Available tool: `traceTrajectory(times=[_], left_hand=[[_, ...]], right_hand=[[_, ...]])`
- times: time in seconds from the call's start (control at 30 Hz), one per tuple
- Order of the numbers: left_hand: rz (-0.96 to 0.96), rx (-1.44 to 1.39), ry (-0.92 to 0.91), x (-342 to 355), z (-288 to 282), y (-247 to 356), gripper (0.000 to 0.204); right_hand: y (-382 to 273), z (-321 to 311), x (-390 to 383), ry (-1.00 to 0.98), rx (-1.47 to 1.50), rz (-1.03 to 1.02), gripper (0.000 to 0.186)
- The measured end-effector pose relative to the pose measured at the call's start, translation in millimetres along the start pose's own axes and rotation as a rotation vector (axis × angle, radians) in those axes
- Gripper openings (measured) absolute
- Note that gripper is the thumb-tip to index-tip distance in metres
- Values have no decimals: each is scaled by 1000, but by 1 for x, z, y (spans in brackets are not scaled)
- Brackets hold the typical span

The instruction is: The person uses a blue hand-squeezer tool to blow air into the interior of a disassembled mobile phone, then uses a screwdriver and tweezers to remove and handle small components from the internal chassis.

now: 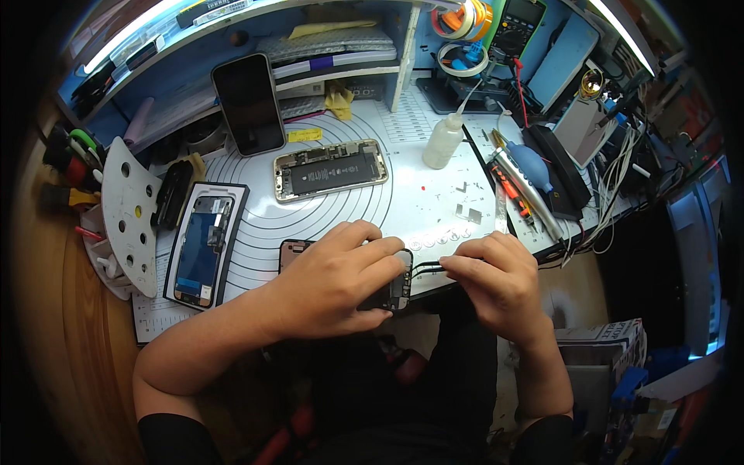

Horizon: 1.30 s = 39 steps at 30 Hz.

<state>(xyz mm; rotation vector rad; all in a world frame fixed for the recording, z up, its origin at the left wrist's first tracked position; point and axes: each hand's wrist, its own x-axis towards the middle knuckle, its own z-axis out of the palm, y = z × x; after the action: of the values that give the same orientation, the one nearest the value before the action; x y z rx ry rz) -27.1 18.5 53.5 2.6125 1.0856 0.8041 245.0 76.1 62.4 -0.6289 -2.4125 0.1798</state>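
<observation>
At the near edge of the worktop, my left hand [339, 273] grips a dark phone screen assembly [404, 293] from above, its back side up. My palm and fingers cover much of its middle. Black curved tweezers [428, 266] are pinched in my right hand [500, 280], with their tips at the right end of the assembly. Whether the tips touch a part there is too small to tell. Farther back lies an opened phone body [332, 172] with its battery and circuit board exposed. A second screen assembly [203, 252] rests in an open box at the left.
A dark phone [249, 105] leans upright at the back. Right of it stands a clear dropper bottle [443, 142]. Screwdrivers [518, 190], a blue air blower [528, 168] and cables crowd the right side. A white holed rack [130, 213] borders the left.
</observation>
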Motion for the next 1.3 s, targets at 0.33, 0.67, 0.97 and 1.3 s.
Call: traceTrajectory(times=[0.33, 0.67, 0.97, 1.3], left_hand=[[-5, -14, -5, 0, 1, 0, 53], [3, -16, -1, 1, 1, -2, 51], [-4, -27, -12, 1, 2, -3, 49], [-43, -54, -18, -2, 2, -4, 51]], right_hand=[[12, -1, 10, -96, 152, 77, 17], [18, -1, 14, -139, 220, 120, 14], [25, 2, 13, -182, 282, 182, 14], [0, -58, 1, 465, 318, 150, 14]])
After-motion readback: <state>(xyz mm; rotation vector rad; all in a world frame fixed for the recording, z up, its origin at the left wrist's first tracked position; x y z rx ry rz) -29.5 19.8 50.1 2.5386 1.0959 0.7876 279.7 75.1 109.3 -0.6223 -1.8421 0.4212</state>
